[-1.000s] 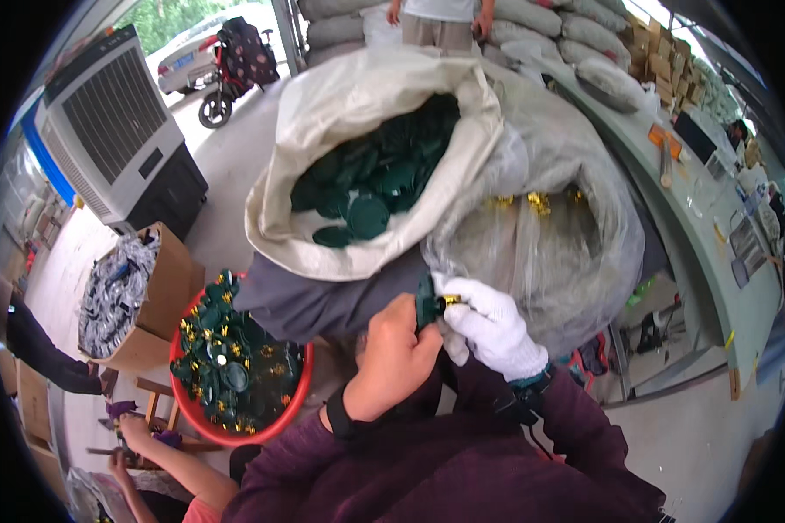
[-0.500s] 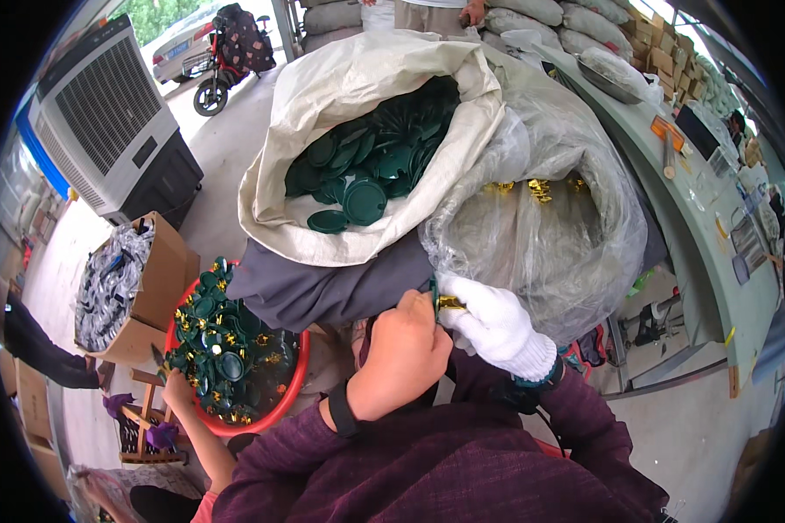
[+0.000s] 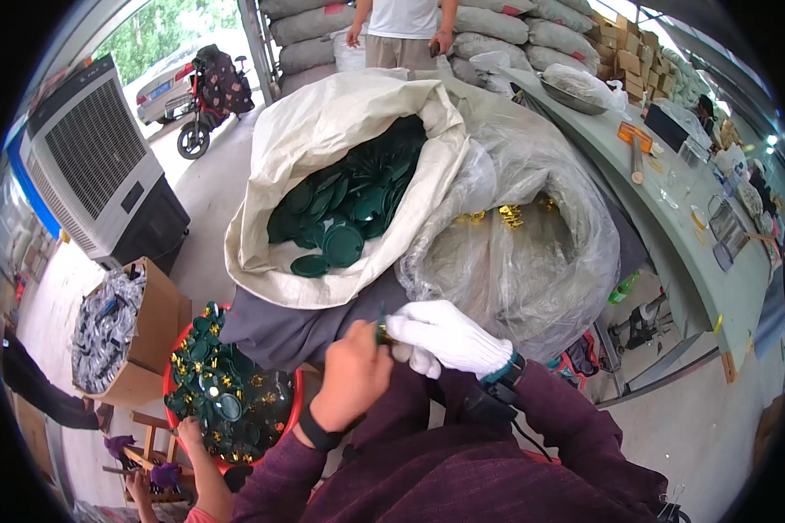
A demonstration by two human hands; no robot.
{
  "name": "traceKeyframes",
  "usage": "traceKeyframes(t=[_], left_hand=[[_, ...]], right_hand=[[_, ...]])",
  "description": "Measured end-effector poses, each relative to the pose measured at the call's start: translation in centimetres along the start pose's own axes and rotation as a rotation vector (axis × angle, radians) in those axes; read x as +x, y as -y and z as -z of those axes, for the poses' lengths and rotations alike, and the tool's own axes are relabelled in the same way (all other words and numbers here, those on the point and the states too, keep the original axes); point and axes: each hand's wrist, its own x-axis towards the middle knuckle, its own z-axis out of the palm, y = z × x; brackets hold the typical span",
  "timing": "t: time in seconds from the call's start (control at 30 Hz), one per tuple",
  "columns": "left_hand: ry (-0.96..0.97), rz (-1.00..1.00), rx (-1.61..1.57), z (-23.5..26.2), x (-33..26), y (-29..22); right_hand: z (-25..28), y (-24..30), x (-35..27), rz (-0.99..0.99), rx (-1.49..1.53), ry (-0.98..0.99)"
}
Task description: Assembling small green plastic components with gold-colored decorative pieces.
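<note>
My bare left hand, with a black band at the wrist, pinches a dark green plastic disc, seen nearly edge-on. My right hand, in a white knit glove, closes on a small gold piece at the disc's right face; the glove hides most of it. Both hands meet above my lap, just beyond my knees. Ahead of them stands a white woven sack of green discs. To its right, a clear plastic bag has a few gold pieces inside.
At my left, a red basin holds green discs with gold pieces; a co-worker's hand reaches into it. Beyond are a carton of clear plastic parts and an air cooler. A long table runs along the right. Someone stands beyond the sacks.
My head view has tilted up and shifted, showing more of the standing person. My hands, still together, sit lower and further left in the picture. A second co-worker's hand shows at lower left.
</note>
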Motion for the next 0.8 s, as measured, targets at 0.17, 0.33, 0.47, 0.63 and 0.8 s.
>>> traceKeyframes(t=[0.17,0.33,0.47,0.63,0.8], left_hand=[[-0.332,0.644,-0.585,4.3,-2.0,4.6],[-0.592,0.825,-0.263,10.2,-10.7,12.9],[-0.733,0.963,-0.208,12.0,-16.6,20.2],[-0.709,0.910,0.449,15.9,-21.3,27.1],[-0.744,0.495,0.500,12.9,-4.7,19.2]], right_hand=[[7.0,0.3,3.4,0.706,-0.826,-0.542],[15.3,-0.8,5.2,0.326,-1.106,-1.033],[18.9,-3.7,5.1,0.153,-1.220,-0.995],[18.6,-5.1,8.3,0.298,-1.340,-0.951],[21.4,-4.0,8.6,0.348,-1.321,-1.061]])
